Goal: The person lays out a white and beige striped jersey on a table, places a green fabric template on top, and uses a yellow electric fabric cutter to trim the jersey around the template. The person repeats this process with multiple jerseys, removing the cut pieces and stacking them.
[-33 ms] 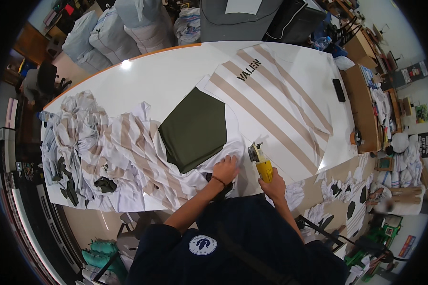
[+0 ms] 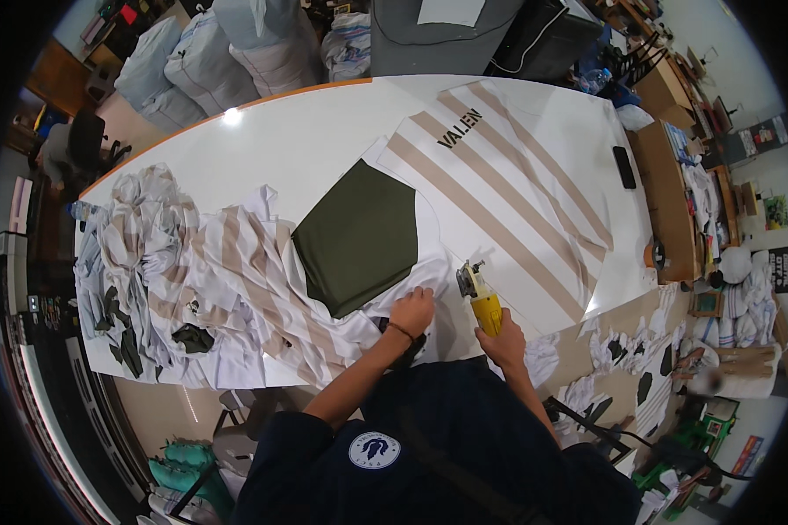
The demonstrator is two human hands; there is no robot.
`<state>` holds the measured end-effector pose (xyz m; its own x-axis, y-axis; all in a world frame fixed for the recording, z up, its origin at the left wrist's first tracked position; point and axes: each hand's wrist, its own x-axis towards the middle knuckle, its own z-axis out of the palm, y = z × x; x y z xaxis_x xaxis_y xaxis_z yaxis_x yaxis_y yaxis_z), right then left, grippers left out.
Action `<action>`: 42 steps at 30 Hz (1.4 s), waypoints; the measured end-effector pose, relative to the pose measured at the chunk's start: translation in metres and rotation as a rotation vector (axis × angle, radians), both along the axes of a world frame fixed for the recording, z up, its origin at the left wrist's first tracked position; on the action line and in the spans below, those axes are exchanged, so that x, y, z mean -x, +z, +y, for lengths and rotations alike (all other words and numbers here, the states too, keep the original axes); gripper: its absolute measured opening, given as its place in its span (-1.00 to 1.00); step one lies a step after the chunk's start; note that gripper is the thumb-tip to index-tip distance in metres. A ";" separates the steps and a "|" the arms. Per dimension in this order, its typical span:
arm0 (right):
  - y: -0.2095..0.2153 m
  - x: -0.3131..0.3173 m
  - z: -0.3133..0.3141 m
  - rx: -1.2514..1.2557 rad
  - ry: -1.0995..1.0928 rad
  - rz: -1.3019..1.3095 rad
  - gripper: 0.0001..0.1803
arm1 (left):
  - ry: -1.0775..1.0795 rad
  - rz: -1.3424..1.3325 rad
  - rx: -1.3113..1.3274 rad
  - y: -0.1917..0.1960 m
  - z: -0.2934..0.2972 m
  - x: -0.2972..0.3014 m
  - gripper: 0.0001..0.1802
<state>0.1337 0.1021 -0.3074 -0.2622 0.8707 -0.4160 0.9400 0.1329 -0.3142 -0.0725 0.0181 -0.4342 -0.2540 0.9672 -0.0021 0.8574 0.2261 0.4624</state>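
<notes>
**Hands at the near table edge, cutter on striped cloth**

Nearest the lower edge, the person's dark navy top fills the view, a round white badge [image 2: 374, 451] on it, and both bare forearms reach up toward the white table [image 2: 289, 140]. At the near rim of that table the left hand [image 2: 411, 311] lies palm down with fingers laid flat, pressing on white fabric just below the olive-green panel [image 2: 355, 238]; a thin dark band circles its wrist. Just to its right, the right hand [image 2: 502, 343] is wrapped shut around the yellow handle of a small handheld cutter [image 2: 479, 295], whose grey metal head points away from the person and sits on the cloth at the near edge of the large white sheet with tan diagonal stripes [image 2: 517, 192]. The two hands are close together but not touching.

Left of the olive-green panel, a rumpled heap of white and tan striped pieces [image 2: 175, 262] spreads along the table, a few dark scraps among them. Farther right, a black phone-like slab [image 2: 624, 167] lies on the table near its far right rim. Beyond the table stand stuffed pale sacks [image 2: 236, 48] and a grey bin [image 2: 446, 35]. Off to the right, below the table, cut white and dark pieces litter the floor [image 2: 626, 367].
</notes>
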 end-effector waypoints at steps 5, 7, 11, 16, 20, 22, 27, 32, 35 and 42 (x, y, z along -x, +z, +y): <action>-0.006 0.016 0.011 0.010 0.020 0.032 -0.32 | 0.319 -0.246 -0.148 0.033 -0.012 0.046 -0.82; -0.006 0.027 0.015 -0.007 0.052 0.020 -0.33 | 0.351 -0.188 -0.253 0.032 -0.015 0.063 -0.84; -0.005 0.055 0.019 0.003 0.066 -0.030 -0.35 | 0.254 -0.063 -0.319 0.027 -0.024 0.078 -0.86; -0.001 0.085 0.023 0.025 -0.020 0.036 -0.32 | 0.174 -0.037 -0.342 0.017 -0.029 0.081 -0.81; -0.002 0.097 0.029 0.022 -0.033 0.059 -0.35 | 0.166 -0.048 -0.372 0.017 -0.030 0.081 -0.80; -0.007 0.098 0.031 0.005 -0.018 0.043 -0.36 | 0.163 -0.055 -0.383 0.018 -0.030 0.081 -0.80; -0.007 0.104 0.035 0.003 -0.017 0.001 -0.38 | 0.159 -0.059 -0.373 0.020 -0.030 0.082 -0.81; -0.001 0.110 0.039 0.023 -0.025 0.000 -0.37 | 0.162 -0.064 -0.384 0.021 -0.031 0.082 -0.81; -0.001 0.111 0.043 0.015 -0.014 -0.016 -0.37 | 0.162 -0.063 -0.376 0.022 -0.031 0.083 -0.80; -0.005 0.107 0.066 -0.005 0.062 -0.028 -0.35 | 0.166 -0.052 -0.375 0.022 -0.030 0.081 -0.78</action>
